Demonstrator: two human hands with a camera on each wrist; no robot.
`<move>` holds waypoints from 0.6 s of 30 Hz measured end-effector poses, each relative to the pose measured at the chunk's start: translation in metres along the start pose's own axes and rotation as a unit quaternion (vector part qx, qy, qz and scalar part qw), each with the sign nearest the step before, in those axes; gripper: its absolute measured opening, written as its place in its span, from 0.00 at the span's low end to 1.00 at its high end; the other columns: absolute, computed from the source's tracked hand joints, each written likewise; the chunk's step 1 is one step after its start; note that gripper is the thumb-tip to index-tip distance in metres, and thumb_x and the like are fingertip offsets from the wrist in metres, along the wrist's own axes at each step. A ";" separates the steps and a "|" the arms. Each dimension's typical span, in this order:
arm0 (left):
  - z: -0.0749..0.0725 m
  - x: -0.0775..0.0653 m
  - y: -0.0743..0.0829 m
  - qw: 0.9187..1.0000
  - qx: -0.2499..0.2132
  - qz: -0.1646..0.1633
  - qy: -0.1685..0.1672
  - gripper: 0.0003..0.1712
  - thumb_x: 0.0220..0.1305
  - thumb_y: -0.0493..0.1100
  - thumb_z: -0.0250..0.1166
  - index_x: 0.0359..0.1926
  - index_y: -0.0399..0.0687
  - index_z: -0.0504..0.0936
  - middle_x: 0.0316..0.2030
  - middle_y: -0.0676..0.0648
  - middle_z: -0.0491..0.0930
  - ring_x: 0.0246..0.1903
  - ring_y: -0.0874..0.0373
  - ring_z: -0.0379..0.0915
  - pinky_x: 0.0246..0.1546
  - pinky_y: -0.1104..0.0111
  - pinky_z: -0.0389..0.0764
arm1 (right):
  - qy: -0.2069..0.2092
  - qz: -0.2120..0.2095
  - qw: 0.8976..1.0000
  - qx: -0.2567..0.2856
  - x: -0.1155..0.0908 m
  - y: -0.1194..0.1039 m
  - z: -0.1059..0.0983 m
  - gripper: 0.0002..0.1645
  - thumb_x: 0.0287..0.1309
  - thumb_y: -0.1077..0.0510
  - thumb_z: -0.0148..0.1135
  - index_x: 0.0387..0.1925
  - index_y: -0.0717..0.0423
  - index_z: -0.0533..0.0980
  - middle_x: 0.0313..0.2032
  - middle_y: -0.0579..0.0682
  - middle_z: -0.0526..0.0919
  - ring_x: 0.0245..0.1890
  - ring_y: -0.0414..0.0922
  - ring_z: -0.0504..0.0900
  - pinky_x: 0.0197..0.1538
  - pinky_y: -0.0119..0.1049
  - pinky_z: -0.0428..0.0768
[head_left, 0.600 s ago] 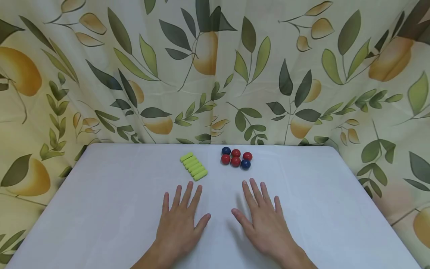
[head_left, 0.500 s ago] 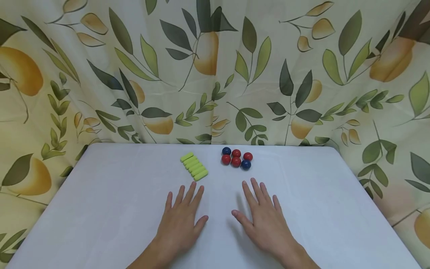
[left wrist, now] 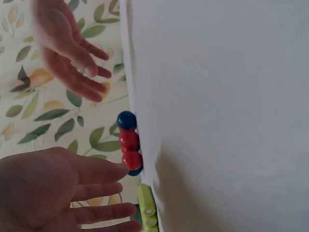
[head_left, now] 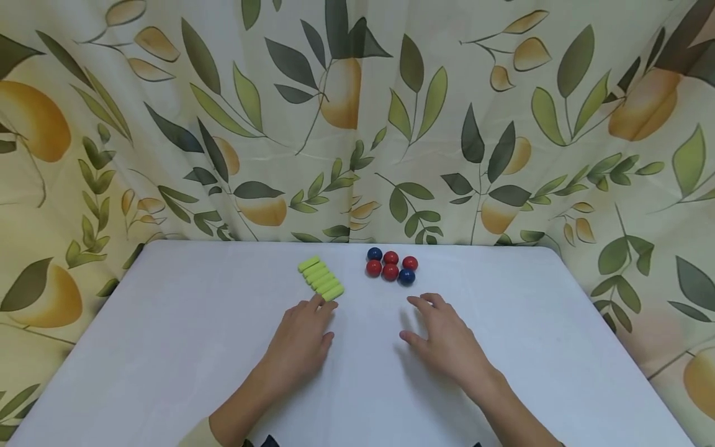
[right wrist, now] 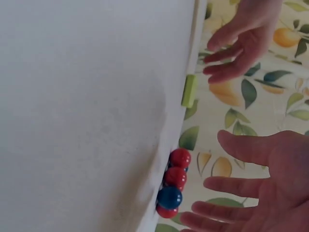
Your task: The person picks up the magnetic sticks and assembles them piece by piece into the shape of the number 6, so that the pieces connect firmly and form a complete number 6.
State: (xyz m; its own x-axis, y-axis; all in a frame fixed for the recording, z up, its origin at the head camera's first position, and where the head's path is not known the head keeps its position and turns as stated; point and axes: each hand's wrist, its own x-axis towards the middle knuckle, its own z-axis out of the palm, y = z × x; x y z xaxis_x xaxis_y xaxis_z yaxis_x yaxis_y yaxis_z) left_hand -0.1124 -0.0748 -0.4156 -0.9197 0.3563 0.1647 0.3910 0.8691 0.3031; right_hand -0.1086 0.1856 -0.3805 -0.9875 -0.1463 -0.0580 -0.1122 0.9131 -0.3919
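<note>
The green sticks [head_left: 319, 277] lay in a slanted row on the tabletop [head_left: 184, 341], beside the clustered red and blue balls [head_left: 390, 272]. The left hand [head_left: 300, 340] hovered near the sticks, the right hand [head_left: 451, 341] near the balls, both with fingers relaxed and empty; a light touch seemed best, since balls could roll.

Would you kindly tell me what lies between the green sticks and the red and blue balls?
In the head view, only bare white tabletop shows between the green sticks and the red and blue balls.

Green sticks [left wrist: 146, 197] partly beyond the left wrist view's bottom edge
</note>
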 end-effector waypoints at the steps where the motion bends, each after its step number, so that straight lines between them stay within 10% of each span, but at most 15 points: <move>1: 0.000 0.004 0.000 1.000 -0.001 -0.005 -0.004 0.27 0.63 0.40 0.73 0.63 0.42 0.80 0.54 0.42 0.80 0.52 0.45 0.78 0.56 0.49 0.80 | 0.001 0.002 1.000 0.006 0.003 0.001 -0.002 0.39 0.61 0.49 0.75 0.69 0.58 0.74 0.68 0.64 0.74 0.67 0.64 0.74 0.62 0.65 0.78; 18: 0.003 0.053 -0.005 0.997 -0.044 -0.062 -0.005 0.25 0.62 0.33 0.72 0.61 0.41 0.83 0.52 0.40 0.79 0.48 0.46 0.79 0.50 0.52 0.84 | 0.021 0.022 0.995 0.097 0.055 0.014 -0.009 0.32 0.62 0.56 0.72 0.65 0.61 0.75 0.53 0.64 0.80 0.50 0.58 0.82 0.50 0.50 0.85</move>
State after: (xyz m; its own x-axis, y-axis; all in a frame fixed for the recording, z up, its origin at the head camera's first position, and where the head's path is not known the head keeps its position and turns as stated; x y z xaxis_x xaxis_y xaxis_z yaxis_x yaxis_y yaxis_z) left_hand -0.1628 -0.0589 -0.4114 -0.9612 0.2521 0.1119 0.2758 0.8730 0.4023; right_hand -0.1659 0.1936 -0.3813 -0.9952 -0.0876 -0.0429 -0.0487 0.8272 -0.5598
